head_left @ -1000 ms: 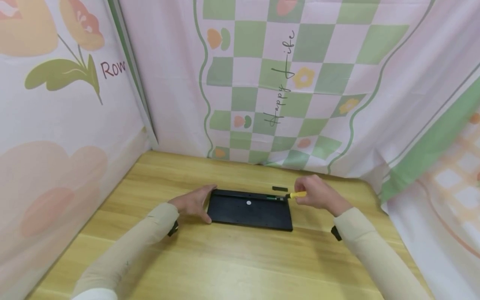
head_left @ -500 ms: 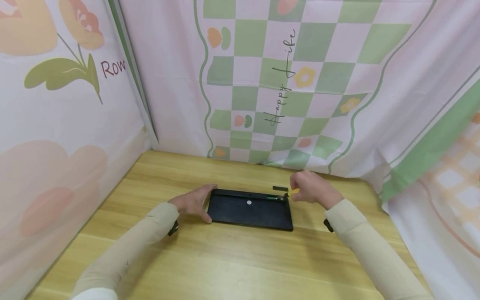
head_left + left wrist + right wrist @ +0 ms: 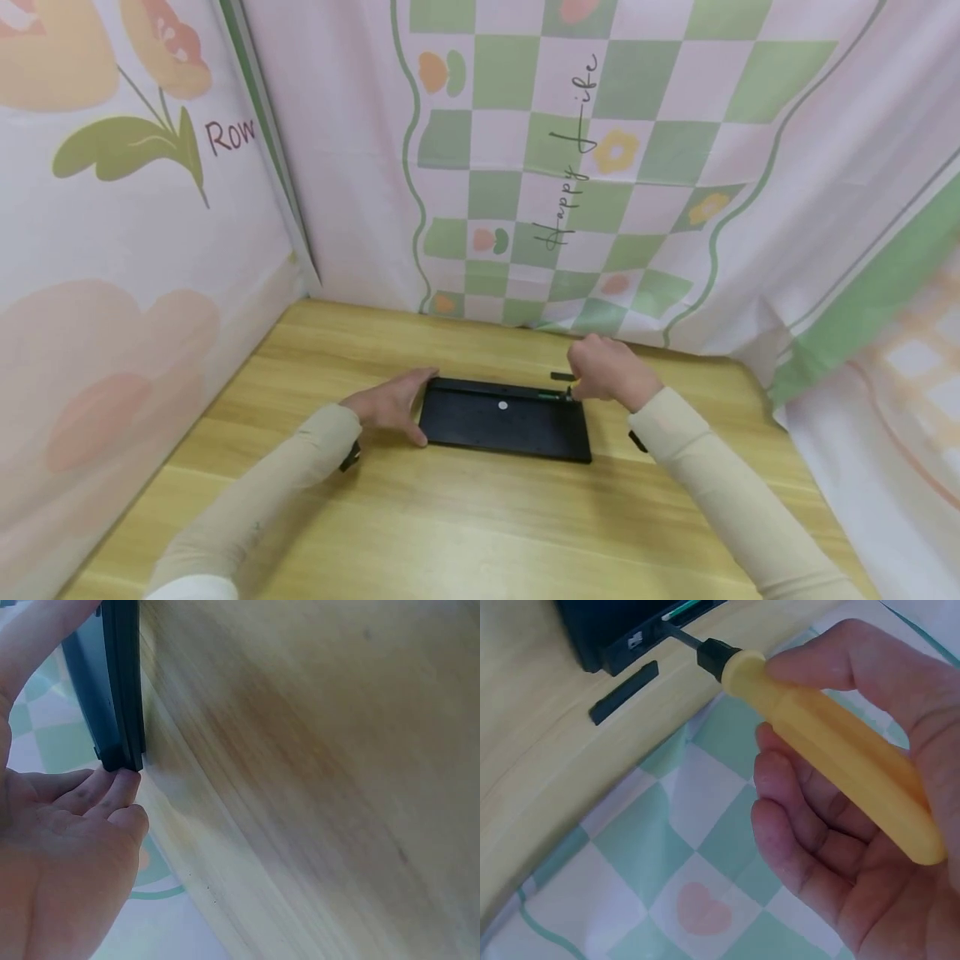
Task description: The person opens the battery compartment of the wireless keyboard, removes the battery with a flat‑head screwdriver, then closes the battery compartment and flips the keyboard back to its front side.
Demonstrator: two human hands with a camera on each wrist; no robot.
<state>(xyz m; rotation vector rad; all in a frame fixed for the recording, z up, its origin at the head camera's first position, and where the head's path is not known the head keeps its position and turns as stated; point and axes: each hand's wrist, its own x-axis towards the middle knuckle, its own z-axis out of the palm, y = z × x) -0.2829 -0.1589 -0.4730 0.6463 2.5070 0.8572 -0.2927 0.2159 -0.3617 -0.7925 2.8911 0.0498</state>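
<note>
A thin black keyboard (image 3: pixel 480 425) lies face down, a small white round sticker on its underside. My left hand (image 3: pixel 386 410) holds its left end, thumb at the near corner and fingers at the far one. In the left wrist view, fingertips press against the keyboard's edge (image 3: pixel 124 690). My right hand (image 3: pixel 611 371) grips a screwdriver (image 3: pixel 840 750) by its yellow handle. The metal shaft reaches into an open slot in the keyboard's raised bar, where a green battery-like piece (image 3: pixel 684 609) shows. In the head view, the hand hides most of the screwdriver.
A small black strip, seemingly a battery cover (image 3: pixel 622 693), lies on the wooden table (image 3: pixel 465 517) just behind the keyboard's right end. A checked curtain (image 3: pixel 498 196) hangs along the table's back edge, and a printed cloth (image 3: pixel 142 250) borders the left side.
My right hand has moved left and slightly away from me, tilting the screwdriver more upright over the slot. It now covers part of the black strip. The left hand keeps its hold.
</note>
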